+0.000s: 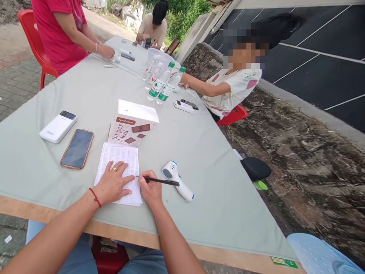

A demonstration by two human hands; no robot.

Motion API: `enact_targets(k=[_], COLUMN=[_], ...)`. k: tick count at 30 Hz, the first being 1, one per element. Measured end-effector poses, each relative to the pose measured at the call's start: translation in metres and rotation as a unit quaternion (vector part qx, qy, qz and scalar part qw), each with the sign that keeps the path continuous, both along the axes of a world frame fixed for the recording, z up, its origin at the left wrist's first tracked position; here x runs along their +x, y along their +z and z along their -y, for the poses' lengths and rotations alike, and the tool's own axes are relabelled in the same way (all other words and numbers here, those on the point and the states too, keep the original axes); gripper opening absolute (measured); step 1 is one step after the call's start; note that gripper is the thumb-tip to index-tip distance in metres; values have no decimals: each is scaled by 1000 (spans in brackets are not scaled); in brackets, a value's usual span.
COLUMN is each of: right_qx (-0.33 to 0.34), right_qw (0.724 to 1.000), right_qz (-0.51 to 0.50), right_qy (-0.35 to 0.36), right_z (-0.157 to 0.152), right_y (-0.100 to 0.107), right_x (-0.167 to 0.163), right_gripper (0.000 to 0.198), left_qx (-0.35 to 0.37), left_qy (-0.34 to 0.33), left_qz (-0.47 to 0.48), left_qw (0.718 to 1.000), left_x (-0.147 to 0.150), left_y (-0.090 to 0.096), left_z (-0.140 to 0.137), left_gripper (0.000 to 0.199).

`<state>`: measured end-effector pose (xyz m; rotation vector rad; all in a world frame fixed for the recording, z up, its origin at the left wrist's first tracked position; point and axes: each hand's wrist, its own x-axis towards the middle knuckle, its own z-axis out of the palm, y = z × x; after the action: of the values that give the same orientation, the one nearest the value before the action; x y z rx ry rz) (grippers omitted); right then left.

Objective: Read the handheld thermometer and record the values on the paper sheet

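Left hand (pixel 115 183): palm down, fingers spread, laid flat on the paper (pixel 125 151); gold ring, red cord at the wrist. Right hand (pixel 151 190): closed round the pen (pixel 164 180), at the paper's right edge. Pen: slim, black, slanted; tip beside a left fingertip, tail crossing in front of the thermometer (pixel 184 191). Paper: thin white sheets, printed columns, lying just before the box (pixel 137 114). Box: upright carton, white with brown print. Thermometer: white plastic, blue trim, gun-shaped, lying right of the hands. Phone (pixel 77 148): dark glass, brown edge. Power bank (pixel 58 126): white, rounded corners, beside the phone. Bottles (pixel 158 86): clear plastic, clustered beyond the box. Table (pixel 205 167): grey-green cloth, bare wood along the near edge.
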<state>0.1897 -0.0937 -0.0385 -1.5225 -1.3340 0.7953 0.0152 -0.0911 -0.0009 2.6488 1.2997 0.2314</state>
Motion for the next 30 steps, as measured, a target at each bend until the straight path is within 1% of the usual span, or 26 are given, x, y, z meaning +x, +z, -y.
enact_targets(k=[10, 15, 26, 30], right_qx=[-14, -8, -4, -2], right_qw=[1000, 1000, 1000, 1000], right_qz=[-11, -17, -5, -11], right_qy=[-7, -19, -12, -24], right_z=[-1, -1, 0, 0], right_y=[0, 1, -1, -2], right_x=[-1, 0, 0, 1], right_gripper=[15, 16, 14, 14], left_qx=[0, -4, 4, 9], left_qy=[-2, 0, -4, -4], left_qz=[1, 1, 5, 9], left_qw=[1000, 1000, 1000, 1000], left_x=[-1, -1, -1, -2], left_y=[0, 0, -1, -1], left_z=[-1, -1, -1, -1], left_gripper=[44, 45, 44, 44])
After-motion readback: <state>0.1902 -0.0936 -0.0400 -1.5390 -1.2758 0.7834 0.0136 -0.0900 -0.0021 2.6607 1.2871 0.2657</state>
